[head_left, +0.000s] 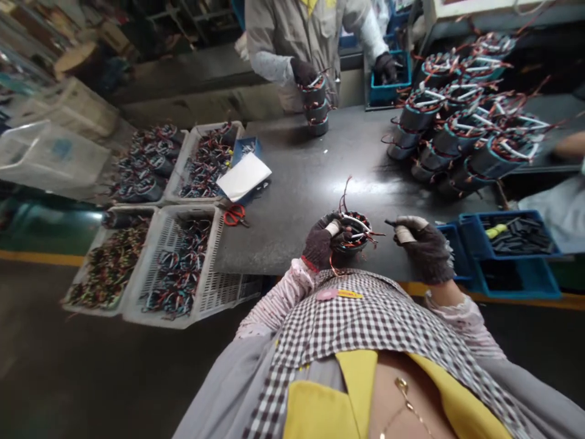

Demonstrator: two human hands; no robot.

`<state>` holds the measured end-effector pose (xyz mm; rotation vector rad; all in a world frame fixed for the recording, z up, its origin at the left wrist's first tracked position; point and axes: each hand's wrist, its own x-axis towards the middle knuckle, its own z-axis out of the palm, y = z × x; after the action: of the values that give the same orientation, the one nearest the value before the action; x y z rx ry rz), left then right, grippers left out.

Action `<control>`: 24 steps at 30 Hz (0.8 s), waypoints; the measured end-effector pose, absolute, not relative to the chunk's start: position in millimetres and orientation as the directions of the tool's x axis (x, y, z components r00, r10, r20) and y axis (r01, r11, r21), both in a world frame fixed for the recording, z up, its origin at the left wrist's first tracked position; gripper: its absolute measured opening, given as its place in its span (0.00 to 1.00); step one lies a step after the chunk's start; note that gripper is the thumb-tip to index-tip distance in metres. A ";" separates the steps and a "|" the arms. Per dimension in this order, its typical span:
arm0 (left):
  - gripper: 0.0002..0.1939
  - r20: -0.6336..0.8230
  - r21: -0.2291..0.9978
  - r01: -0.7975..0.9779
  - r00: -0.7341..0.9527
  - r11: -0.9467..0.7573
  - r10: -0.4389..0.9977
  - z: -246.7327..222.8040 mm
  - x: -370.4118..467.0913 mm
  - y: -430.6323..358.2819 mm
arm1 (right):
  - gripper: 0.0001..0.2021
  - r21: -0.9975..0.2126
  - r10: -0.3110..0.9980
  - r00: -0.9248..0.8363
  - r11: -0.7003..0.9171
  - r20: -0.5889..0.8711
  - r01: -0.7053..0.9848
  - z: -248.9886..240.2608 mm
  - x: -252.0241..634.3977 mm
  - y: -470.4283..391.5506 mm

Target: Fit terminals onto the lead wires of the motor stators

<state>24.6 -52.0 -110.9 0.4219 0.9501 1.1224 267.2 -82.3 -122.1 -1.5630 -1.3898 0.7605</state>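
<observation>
My left hand [322, 238], in a dark glove, is closed on the near left side of a motor stator [354, 235]. White sleeving and red-brown wires stick up from the stator's top, and it sits at the front edge of the metal table. To the right of it, apart from the stator, my gloved right hand [423, 247] pinches a small black strip [390, 223] between thumb and fingertip. Its pale fingertips point toward the stator's wires. Beside that hand stands a blue bin [514, 235] with many black strips and a yellow-green tool in it.
Stacked stators [461, 134] stand at the right back. Across the table [283, 231], a co-worker [304, 36] holds another stator stack [315, 107] and reaches into a blue tray [390, 91]. At left are red-handled scissors [235, 216], a white paper [244, 177] and wire-filled crates [208, 268].
</observation>
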 end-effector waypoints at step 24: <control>0.16 -0.409 0.852 -0.310 0.112 0.423 0.906 -120.8 48.3 -41.0 | 0.19 -0.578 0.958 -0.282 0.262 0.056 0.772 -128.2 288.9 -77.5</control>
<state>48.3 -41.0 -120.8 0.6737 1.1116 0.9993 288.9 -77.5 -128.2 -1.5717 -2.1422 0.6344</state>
